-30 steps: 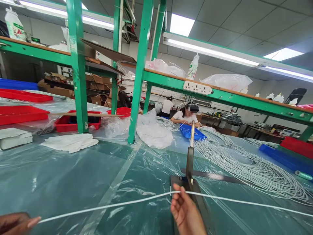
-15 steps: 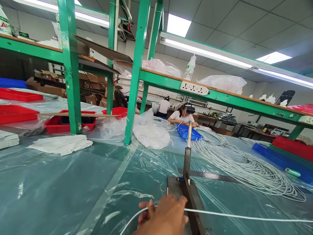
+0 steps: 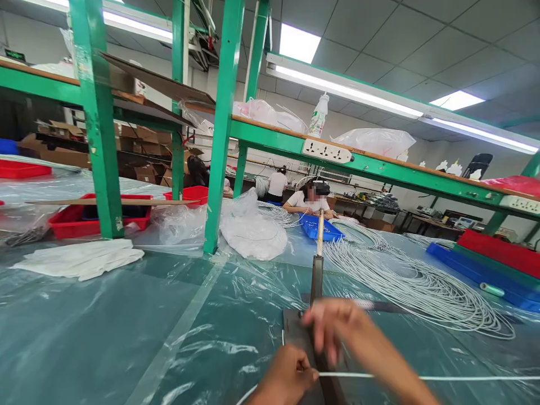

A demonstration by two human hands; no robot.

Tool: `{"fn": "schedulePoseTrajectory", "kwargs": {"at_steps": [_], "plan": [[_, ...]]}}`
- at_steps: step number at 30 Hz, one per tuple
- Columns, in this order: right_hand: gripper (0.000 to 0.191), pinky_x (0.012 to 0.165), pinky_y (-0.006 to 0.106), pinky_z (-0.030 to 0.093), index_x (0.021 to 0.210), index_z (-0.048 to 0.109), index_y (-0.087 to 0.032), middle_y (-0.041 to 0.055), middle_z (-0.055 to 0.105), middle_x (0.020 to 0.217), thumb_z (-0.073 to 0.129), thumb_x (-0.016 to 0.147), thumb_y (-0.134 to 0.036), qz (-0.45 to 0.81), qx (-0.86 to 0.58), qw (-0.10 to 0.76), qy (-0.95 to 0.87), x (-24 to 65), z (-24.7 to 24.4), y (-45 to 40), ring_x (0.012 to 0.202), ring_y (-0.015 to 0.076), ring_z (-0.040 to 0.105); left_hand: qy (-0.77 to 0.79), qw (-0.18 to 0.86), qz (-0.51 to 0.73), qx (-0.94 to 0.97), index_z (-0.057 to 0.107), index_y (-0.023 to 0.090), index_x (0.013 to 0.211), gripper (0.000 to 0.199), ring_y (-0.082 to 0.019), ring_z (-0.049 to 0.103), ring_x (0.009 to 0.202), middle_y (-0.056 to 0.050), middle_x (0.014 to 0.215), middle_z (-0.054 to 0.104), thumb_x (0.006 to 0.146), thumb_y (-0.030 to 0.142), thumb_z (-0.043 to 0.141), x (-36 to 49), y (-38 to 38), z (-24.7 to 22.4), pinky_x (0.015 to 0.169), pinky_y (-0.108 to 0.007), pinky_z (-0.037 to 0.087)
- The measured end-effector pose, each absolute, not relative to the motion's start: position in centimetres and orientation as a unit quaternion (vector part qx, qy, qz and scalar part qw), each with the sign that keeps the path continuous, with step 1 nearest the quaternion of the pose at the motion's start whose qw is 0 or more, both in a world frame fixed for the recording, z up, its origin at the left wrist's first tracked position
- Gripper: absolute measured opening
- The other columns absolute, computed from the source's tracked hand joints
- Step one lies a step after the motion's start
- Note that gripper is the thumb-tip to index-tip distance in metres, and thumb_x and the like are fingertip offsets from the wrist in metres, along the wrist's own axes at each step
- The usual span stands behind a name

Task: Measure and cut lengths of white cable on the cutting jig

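A thin white cable runs from the right edge across the bottom of the view. My left hand pinches it beside the dark metal base of a hand press. Raised above the cable, my right hand has its fingers apart and slightly blurred, in front of the press's upright. The press's lever points up and away. Part of the press is hidden behind my right hand.
Large coils of white cable lie at the right, near blue trays. A green shelf post and a plastic bag stand beyond. White sheets lie left. A person sits across the table.
My right hand has come off the cable and lifted up to the right, with its fingers spread. My left hand now shows more fully at the cable. The view has shifted slightly rightward.
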State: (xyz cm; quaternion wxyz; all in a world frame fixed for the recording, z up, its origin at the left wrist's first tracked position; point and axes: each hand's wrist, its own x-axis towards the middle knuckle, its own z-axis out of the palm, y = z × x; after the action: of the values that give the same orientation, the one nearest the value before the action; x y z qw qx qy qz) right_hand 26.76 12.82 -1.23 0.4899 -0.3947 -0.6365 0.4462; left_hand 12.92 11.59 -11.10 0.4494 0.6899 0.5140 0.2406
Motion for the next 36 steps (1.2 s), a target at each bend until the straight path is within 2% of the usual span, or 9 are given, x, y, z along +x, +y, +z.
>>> {"fn": "schedulePoseTrajectory", "kwargs": {"at_steps": [3,6,10,19,23,28,31,33,36], "plan": [[0.015,0.042,0.017,0.034,0.083,0.063,-0.021,-0.0016,0.059,0.069,0.059,0.077,-0.033,0.303,-0.517,0.604,-0.525,28.4,2.3,19.4,0.048,0.0059,0.044,0.523,0.443,0.238,0.688,0.053,0.015,0.055,0.014,-0.009,0.037,0.056,0.007,0.051,0.038,0.067,0.020,0.058,13.3,11.6,-11.2,0.055,-0.025,0.023],[0.014,0.038,0.020,0.035,0.087,0.058,-0.016,0.0031,0.060,0.080,0.052,0.082,-0.028,0.338,-0.573,0.580,-0.471,29.3,3.7,26.0,0.041,0.0058,0.039,0.529,0.457,0.208,0.685,0.045,0.017,0.050,0.018,-0.009,0.035,0.052,0.007,0.047,0.035,0.064,0.016,0.056,13.8,11.7,-10.6,0.052,-0.026,0.022],[0.024,0.038,0.022,0.040,0.084,0.052,-0.016,0.0045,0.061,0.079,0.044,0.089,-0.038,0.434,-0.562,0.531,-0.463,28.6,3.5,29.9,0.038,0.0063,0.041,0.525,0.466,0.202,0.683,0.041,0.018,0.047,0.023,-0.008,0.031,0.050,0.007,0.045,0.032,0.065,0.015,0.055,14.0,11.8,-10.1,0.051,-0.027,0.019],[0.033,0.035,0.020,0.040,0.083,0.046,-0.017,-0.0007,0.055,0.064,0.036,0.091,-0.047,0.490,-0.556,0.518,-0.428,27.9,4.5,29.4,0.036,0.0074,0.043,0.527,0.409,0.234,0.707,0.070,0.014,0.068,0.015,-0.011,0.046,0.060,0.001,0.058,0.053,0.068,0.023,0.058,13.7,12.0,-11.4,0.055,-0.024,0.027],[0.041,0.040,0.020,0.047,0.085,0.048,-0.018,0.0009,0.058,0.066,0.029,0.090,-0.054,0.511,-0.521,0.533,-0.428,28.7,5.8,27.3,0.042,0.0096,0.052,0.517,0.406,0.231,0.717,0.072,0.016,0.073,0.018,-0.016,0.056,0.071,-0.005,0.074,0.067,0.070,0.021,0.055,13.6,11.3,-10.5,0.060,-0.025,0.033],[0.050,0.049,0.020,0.054,0.084,0.054,-0.015,0.0098,0.067,0.084,0.022,0.092,-0.052,0.554,-0.463,0.543,-0.429,31.1,7.8,20.1,0.060,0.0137,0.064,0.546,0.372,0.230,0.714,0.071,0.020,0.073,0.017,-0.019,0.060,0.079,-0.005,0.082,0.069,0.071,0.022,0.055,13.8,10.7,-10.0,0.068,-0.028,0.038],[0.033,0.052,0.017,0.054,0.078,0.058,-0.012,0.0121,0.068,0.083,0.037,0.093,-0.032,0.556,-0.478,0.525,-0.433,32.3,7.2,13.8,0.061,0.0131,0.064,0.541,0.353,0.243,0.724,0.070,0.019,0.073,0.015,-0.019,0.060,0.079,-0.005,0.082,0.069,0.071,0.023,0.055,13.9,10.6,-9.9,0.069,-0.028,0.038],[0.012,0.055,0.017,0.056,0.092,0.060,-0.010,0.0112,0.068,0.086,0.053,0.085,-0.017,0.549,-0.504,0.502,-0.439,32.7,6.0,9.6,0.066,0.0146,0.066,0.533,0.340,0.236,0.738,0.071,0.019,0.073,0.016,-0.019,0.060,0.079,-0.005,0.081,0.069,0.072,0.024,0.055,13.9,10.6,-9.7,0.068,-0.028,0.037],[0.053,0.052,0.021,0.057,0.116,0.052,-0.015,0.0074,0.068,0.092,0.072,0.067,-0.011,0.551,-0.545,0.506,-0.378,32.3,3.6,4.7,0.067,0.0181,0.066,0.531,0.326,0.215,0.752,0.071,0.018,0.075,0.017,-0.018,0.059,0.078,-0.005,0.080,0.069,0.073,0.023,0.055,13.9,10.7,-9.2,0.066,-0.028,0.035]]}}
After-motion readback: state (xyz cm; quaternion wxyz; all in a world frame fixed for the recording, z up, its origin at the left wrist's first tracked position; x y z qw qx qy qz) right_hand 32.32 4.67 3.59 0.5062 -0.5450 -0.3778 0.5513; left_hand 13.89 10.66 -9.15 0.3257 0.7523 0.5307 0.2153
